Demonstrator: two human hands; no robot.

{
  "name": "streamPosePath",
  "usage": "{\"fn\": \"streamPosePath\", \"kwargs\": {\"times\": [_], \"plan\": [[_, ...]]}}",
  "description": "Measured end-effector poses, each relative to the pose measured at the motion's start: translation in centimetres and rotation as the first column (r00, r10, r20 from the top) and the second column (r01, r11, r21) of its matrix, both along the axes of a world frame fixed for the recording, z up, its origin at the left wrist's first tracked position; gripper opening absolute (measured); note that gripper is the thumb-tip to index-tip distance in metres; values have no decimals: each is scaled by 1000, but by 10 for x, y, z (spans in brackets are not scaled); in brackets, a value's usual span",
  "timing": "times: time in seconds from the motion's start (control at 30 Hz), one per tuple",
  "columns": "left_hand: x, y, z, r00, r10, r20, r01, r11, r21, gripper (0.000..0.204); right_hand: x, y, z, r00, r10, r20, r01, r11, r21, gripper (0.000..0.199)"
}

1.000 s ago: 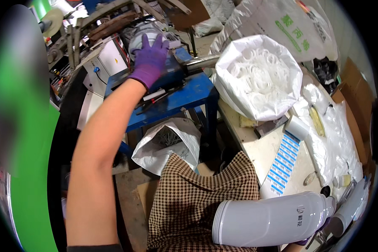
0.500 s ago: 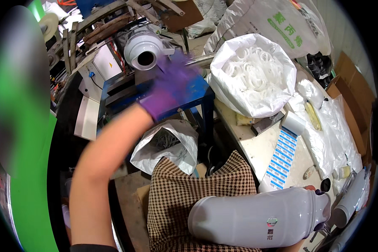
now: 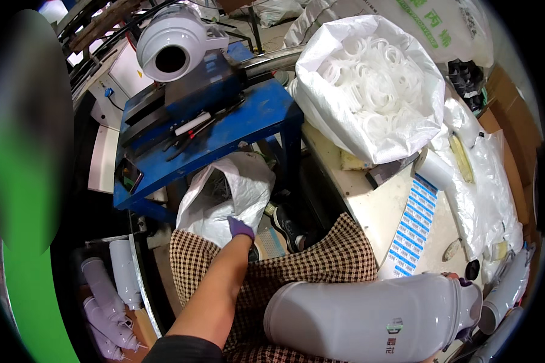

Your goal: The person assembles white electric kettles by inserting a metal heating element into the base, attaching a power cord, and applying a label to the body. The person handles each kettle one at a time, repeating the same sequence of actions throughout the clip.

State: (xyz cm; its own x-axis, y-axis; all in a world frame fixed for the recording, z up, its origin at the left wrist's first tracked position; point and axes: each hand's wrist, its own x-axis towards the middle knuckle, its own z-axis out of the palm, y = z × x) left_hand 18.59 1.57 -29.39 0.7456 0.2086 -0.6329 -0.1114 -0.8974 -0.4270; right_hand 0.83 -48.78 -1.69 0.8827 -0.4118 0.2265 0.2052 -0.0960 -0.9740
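- My left hand (image 3: pixel 241 228), in its purple glove, has come down from the blue stand (image 3: pixel 266 115), where it was stretched up toward the machine a second ago. Now it sits low, at the mouth of the small white sack (image 3: pixel 224 196) that slumps under the front edge of that stand.
- I can't tell how the fingers stand: only the back of the glove shows, curled over the sack's rim, and whether anything is pinched there is hidden.
- My right hand (image 3: pixel 463 284) is mostly covered. A bit of purple glove shows at the neck end of the big white flask body (image 3: pixel 369 317), which lies on its side across my checked lap, and the hand seems to be clasped round that end.
- The flask has slid further into view and lies more level than it did a moment ago.
- The reach upward is over, I judge, and the work has turned to the sack below.
- On the blue stand the white blower housing (image 3: pixel 172 45) sits at the back edge, tools scattered before it.
- On the worktable (image 3: pixel 381 212) to my right, the big sack of white rings (image 3: pixel 375 78) stands at the far end. A strip of blue-and-white labels (image 3: pixel 415 227) lies near the table's front edge.
- More white flask bodies (image 3: pixel 106 290) lie on the floor at my left.
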Motion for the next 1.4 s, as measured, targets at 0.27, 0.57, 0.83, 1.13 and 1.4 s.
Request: {"fn": "streamPosePath", "kwargs": {"times": [0.27, 0.57, 0.83, 1.13, 1.4], "plan": [[61, 4, 93, 957, -190, 220, 284, 778, -561, 34, 25, 23, 27, 984, 163, 65, -159, 985, -75, 37], [-58, -162, 435, 994, 108, -17, 70, -743, -665, 86, 100, 110, 113, 591, 799, 112, -760, 598, -255, 48], [-50, -112, 437, 928, 302, 217, 323, -367, -872, 60, 12, 23, 70, 965, 159, 207, -28, 852, -523, 51], [-20, -52, 328, 847, 516, -126, -10, -221, -975, 40, -104, -169, -73, 822, -485, -299, -85, 414, -906, 25], [-58, -18, 316, 751, 602, -270, 111, -518, -848, 35, -26, -80, 53, 930, -136, 341, 205, 963, -175, 59]]}}
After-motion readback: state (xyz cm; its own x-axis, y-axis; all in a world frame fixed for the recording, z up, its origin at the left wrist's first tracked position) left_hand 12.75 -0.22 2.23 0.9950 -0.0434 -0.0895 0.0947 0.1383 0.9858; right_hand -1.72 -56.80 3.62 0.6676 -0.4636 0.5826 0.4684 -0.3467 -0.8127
